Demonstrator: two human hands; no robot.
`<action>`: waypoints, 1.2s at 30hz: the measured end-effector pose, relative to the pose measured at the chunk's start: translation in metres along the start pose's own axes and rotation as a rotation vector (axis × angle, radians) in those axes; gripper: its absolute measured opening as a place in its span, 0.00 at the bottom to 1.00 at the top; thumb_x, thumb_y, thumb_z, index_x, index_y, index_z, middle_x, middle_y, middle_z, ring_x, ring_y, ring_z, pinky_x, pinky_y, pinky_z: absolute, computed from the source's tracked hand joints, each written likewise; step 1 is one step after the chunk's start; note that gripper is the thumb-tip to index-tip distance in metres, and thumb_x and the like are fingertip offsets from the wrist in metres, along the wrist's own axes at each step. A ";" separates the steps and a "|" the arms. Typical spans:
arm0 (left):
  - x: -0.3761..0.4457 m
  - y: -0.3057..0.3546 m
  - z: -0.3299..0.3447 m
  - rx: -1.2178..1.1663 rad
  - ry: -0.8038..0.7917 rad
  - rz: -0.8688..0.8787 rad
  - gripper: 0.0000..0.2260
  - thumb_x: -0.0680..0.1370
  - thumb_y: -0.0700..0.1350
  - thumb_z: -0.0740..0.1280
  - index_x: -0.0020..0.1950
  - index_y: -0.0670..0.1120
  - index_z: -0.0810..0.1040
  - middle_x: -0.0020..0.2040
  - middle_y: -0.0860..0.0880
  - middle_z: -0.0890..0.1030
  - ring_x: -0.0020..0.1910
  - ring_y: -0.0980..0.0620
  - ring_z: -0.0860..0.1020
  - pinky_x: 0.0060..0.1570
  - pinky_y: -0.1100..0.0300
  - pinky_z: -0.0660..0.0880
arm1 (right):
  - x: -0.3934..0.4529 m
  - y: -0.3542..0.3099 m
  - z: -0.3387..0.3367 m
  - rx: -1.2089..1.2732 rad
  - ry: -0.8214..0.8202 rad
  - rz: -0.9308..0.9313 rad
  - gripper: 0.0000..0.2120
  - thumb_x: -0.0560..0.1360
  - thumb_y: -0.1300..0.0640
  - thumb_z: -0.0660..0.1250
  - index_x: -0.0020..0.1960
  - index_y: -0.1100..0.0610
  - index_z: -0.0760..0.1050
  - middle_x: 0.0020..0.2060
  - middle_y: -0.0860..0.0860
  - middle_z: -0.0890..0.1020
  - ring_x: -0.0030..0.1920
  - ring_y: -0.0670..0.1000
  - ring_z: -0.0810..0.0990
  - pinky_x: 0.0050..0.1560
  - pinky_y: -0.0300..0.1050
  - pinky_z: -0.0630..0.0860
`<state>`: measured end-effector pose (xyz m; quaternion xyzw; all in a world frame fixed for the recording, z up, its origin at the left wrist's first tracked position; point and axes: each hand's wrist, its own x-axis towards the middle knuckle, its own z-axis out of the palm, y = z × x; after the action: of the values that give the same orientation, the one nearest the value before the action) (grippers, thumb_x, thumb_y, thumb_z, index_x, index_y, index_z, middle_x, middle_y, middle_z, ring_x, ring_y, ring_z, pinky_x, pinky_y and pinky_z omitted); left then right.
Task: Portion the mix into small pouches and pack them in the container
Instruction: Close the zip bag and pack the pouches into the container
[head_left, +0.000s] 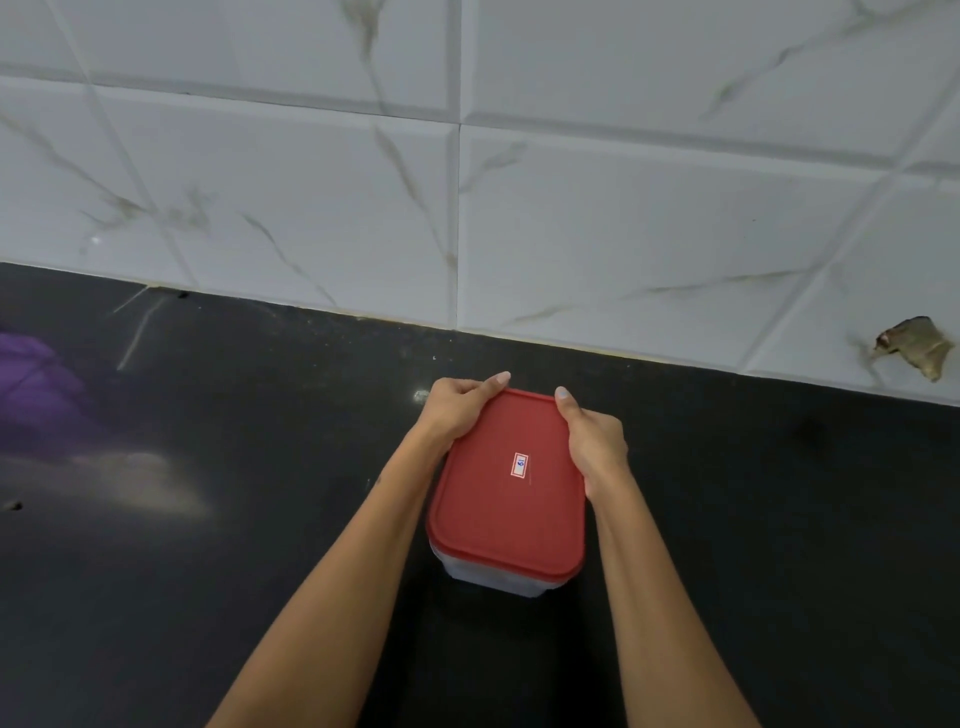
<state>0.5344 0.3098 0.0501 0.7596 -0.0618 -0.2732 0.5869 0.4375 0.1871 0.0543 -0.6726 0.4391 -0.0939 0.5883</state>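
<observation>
both hands, left hand (454, 410) and right hand (592, 441), are curled round the far corners of the red lid (511, 488), likely so the container (498, 579) is sealed or opened on the worktop (260, 519).

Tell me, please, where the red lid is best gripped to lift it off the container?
Probably at its far corners, from both sides: the left hand and right hand already curl over the red lid there, where its rim overhangs the container.
</observation>
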 end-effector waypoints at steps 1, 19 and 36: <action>0.001 -0.001 0.001 0.006 0.011 0.017 0.15 0.76 0.56 0.69 0.51 0.45 0.83 0.40 0.48 0.84 0.35 0.54 0.82 0.37 0.63 0.80 | 0.002 0.001 0.001 -0.016 0.015 -0.019 0.26 0.76 0.40 0.64 0.45 0.65 0.80 0.38 0.56 0.80 0.39 0.54 0.79 0.43 0.46 0.76; -0.088 -0.036 -0.007 0.683 0.283 -0.042 0.36 0.78 0.68 0.48 0.57 0.37 0.76 0.56 0.38 0.79 0.56 0.39 0.77 0.54 0.52 0.72 | -0.083 0.041 -0.018 -0.480 0.067 -0.008 0.45 0.66 0.22 0.55 0.63 0.60 0.66 0.54 0.58 0.77 0.55 0.61 0.78 0.52 0.53 0.77; -0.088 -0.030 -0.009 0.731 0.287 -0.036 0.41 0.75 0.72 0.46 0.60 0.38 0.77 0.60 0.38 0.78 0.59 0.38 0.76 0.55 0.50 0.71 | -0.077 0.047 -0.019 -0.471 0.052 -0.038 0.43 0.68 0.23 0.52 0.61 0.59 0.72 0.52 0.56 0.80 0.53 0.59 0.79 0.50 0.48 0.73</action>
<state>0.4581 0.3631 0.0542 0.9500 -0.0590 -0.1347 0.2756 0.3567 0.2309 0.0491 -0.7967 0.4513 -0.0171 0.4016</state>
